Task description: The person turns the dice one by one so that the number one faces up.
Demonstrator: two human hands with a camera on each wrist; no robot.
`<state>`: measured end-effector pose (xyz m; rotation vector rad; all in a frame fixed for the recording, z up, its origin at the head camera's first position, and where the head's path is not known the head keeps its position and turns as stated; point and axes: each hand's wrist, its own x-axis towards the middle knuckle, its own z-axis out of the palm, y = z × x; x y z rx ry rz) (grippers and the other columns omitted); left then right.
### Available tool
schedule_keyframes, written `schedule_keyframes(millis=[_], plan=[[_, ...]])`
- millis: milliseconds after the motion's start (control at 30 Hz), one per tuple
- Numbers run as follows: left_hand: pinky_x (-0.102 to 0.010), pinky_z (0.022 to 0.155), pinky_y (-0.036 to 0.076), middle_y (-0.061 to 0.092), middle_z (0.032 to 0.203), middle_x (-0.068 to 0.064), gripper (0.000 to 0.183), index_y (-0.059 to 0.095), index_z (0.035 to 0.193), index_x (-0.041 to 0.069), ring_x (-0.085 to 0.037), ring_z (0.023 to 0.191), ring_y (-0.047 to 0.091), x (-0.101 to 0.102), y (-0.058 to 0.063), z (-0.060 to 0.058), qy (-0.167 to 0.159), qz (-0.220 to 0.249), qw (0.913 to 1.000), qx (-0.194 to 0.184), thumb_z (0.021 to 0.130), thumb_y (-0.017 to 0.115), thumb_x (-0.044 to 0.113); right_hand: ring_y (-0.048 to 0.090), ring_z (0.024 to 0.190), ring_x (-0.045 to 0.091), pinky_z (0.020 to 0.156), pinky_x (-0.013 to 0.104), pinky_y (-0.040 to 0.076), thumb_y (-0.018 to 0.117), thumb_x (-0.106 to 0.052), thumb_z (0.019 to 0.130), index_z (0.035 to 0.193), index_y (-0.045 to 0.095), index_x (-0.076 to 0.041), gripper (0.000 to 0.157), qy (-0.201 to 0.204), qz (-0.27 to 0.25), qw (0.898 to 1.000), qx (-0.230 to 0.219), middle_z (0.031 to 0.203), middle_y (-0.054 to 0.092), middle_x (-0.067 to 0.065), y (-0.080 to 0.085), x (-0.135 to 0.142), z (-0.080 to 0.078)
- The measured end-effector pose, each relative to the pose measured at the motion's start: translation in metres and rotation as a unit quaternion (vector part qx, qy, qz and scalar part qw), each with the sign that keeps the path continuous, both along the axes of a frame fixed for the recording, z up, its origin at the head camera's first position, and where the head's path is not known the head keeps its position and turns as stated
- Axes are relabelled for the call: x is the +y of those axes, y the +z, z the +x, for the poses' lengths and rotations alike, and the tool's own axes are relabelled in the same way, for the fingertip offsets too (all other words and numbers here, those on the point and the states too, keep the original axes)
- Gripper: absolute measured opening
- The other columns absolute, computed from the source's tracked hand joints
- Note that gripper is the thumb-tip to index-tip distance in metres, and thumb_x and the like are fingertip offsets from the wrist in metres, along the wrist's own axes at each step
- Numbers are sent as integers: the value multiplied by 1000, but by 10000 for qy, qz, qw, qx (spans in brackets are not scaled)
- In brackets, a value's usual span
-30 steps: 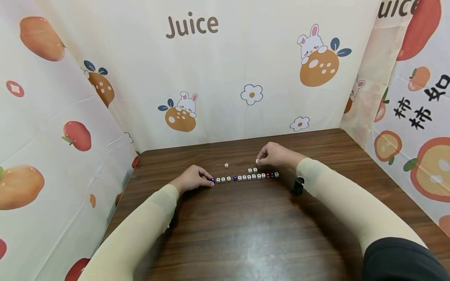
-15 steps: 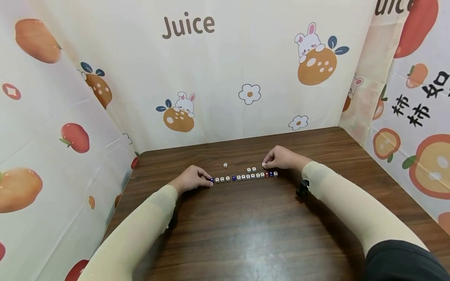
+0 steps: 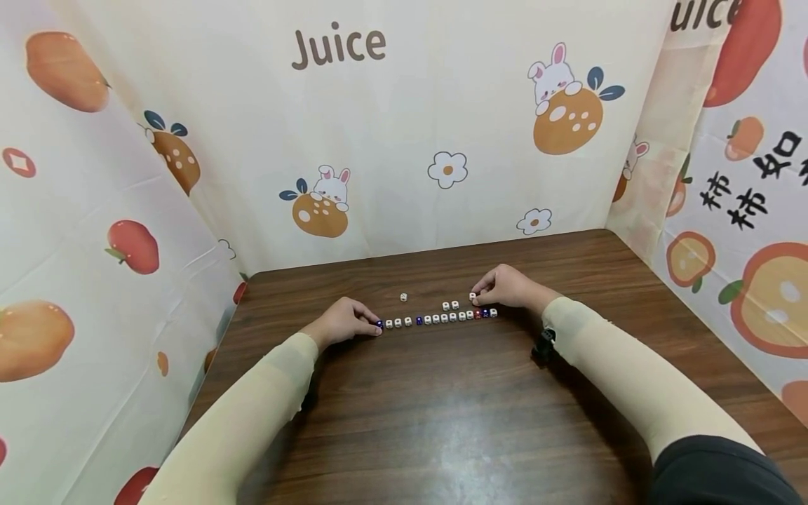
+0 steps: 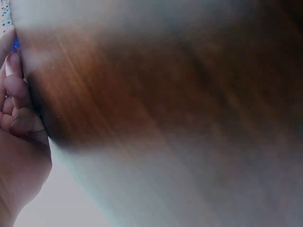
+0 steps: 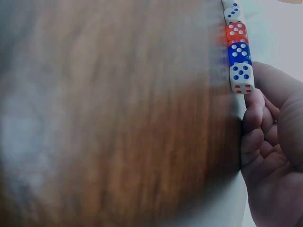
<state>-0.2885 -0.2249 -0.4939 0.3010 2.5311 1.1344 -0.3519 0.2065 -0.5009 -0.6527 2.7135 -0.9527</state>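
Observation:
A row of small dice runs across the table, mostly white (image 3: 445, 318), with a red die (image 5: 236, 32) and a blue die (image 5: 239, 53) near its right end. A white die (image 5: 242, 78) closes that end. At the left end, my left hand (image 3: 344, 321) pinches a blue die (image 3: 379, 324) between thumb and fingers; a speck of blue shows past the fingertips in the left wrist view. My right hand (image 3: 508, 286) pinches another white die (image 3: 472, 297) just behind the row's right part. In the right wrist view, the thumb and curled fingers hide that die.
Two white dice (image 3: 450, 306) sit side by side behind the row, left of my right hand. A lone white die (image 3: 404, 297) lies farther left and back. The brown wooden table (image 3: 404, 414) meets a fruit-printed curtain (image 3: 391, 126) at its back edge.
My right hand has moved right and slightly toward the row, carrying the white die, and has slowed over the last half second. My left hand stays at the blue die.

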Motion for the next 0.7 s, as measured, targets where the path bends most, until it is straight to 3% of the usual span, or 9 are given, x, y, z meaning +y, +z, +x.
schedule_keyframes(millis=[267,700], plan=[[-25,63,48,76,82,6,22,91,111,10,-8,67,56,1,0,1,-14,26,10000,-43,93,97,22,62,76,7,73,24,51,91,-22,95,104,92,-9,16,20,-63,10000,-34,81,81,-8,-2,0,1],[-25,63,48,76,83,5,21,91,111,11,-8,67,55,3,3,1,43,-69,9999,-107,93,96,21,64,77,6,73,24,53,91,-21,96,103,92,-12,12,294,-100,9995,-43,84,82,-7,11,-11,6]])
